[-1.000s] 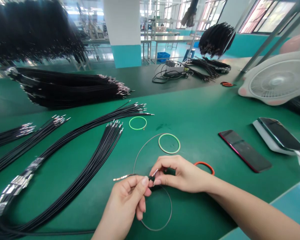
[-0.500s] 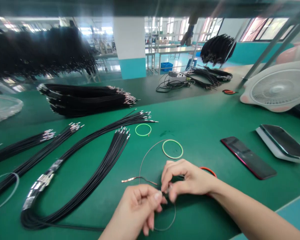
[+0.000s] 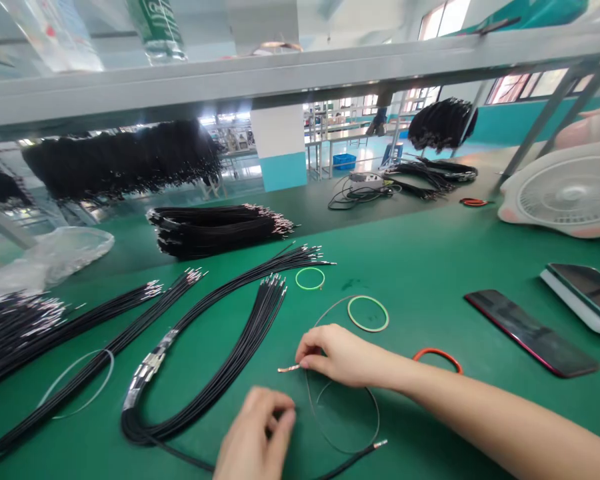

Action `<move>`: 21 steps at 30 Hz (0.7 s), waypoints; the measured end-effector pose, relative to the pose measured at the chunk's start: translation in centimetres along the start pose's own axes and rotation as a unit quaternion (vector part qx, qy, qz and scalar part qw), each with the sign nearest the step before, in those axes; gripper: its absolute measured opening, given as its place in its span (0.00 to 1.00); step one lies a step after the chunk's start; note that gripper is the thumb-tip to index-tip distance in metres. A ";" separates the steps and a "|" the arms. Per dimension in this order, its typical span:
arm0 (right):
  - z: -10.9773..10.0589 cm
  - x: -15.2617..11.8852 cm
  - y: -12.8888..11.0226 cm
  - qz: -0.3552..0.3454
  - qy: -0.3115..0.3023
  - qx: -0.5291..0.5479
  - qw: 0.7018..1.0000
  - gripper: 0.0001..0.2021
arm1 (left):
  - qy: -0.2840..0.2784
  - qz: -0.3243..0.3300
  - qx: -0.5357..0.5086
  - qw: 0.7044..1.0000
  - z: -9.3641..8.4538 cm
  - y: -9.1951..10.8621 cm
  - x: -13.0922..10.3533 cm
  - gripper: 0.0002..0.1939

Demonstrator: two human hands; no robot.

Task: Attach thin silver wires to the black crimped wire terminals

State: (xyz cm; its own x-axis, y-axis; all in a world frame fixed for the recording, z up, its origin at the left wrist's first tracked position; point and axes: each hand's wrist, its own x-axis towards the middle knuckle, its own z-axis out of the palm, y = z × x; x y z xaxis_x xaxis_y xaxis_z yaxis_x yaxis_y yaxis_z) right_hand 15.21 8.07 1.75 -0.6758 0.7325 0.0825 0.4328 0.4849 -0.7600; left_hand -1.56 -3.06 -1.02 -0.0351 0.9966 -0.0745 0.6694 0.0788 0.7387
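My right hand [image 3: 333, 355] is closed in a pinch on a short copper-ended strip [image 3: 289, 369], whose bare copper end sticks out left of the fingertips. Nearer to me, my left hand [image 3: 255, 433] has loosely curled fingers, with a gap between thumb and forefinger and nothing visible there. A black cable [image 3: 353, 460] with a metal terminal runs out to its right; the part by the left hand is hidden. Thin grey wire [image 3: 379, 417] curls on the table below my right hand. Left of both hands lies a U-shaped bundle of black cables [image 3: 220, 363] with silvery tips.
Green rings [image 3: 310, 279] [image 3: 368, 314] and an orange ring [image 3: 437, 360] lie on the green table. A phone [image 3: 530, 332], a boxy device [image 3: 585, 297] and a white fan [image 3: 570, 190] are at right. More cable bundles [image 3: 225, 230] lie behind, beneath a shelf [image 3: 280, 77].
My hands have moved apart. The right hand has taken hold of the copper-ended strip that lay on the table. The cable with the terminal now shows beside my left hand. The view has tilted up.
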 end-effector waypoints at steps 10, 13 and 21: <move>0.9 0.0 0.8 0.028 0.054 -0.019 0.998 0.07 | -0.039 0.081 0.109 0.990 -3.3 -0.9 6.6 0.10; 1.5 -0.7 0.7 -0.003 0.065 -0.020 0.998 0.06 | -0.044 0.081 0.090 0.992 -4.3 -0.1 6.1 0.10; 3.5 -0.8 -0.1 0.006 0.152 0.103 0.983 0.03 | -0.072 0.048 -0.016 0.996 -5.8 2.3 5.8 0.13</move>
State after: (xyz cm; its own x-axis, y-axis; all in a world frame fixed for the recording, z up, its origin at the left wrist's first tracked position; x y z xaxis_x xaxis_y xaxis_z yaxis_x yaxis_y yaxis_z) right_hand 13.58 5.75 -0.50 -0.4488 0.8616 0.2371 0.2887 0.3909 -0.8740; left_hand -4.53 3.08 4.18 0.1366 0.9859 -0.0966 0.6412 -0.0136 0.7673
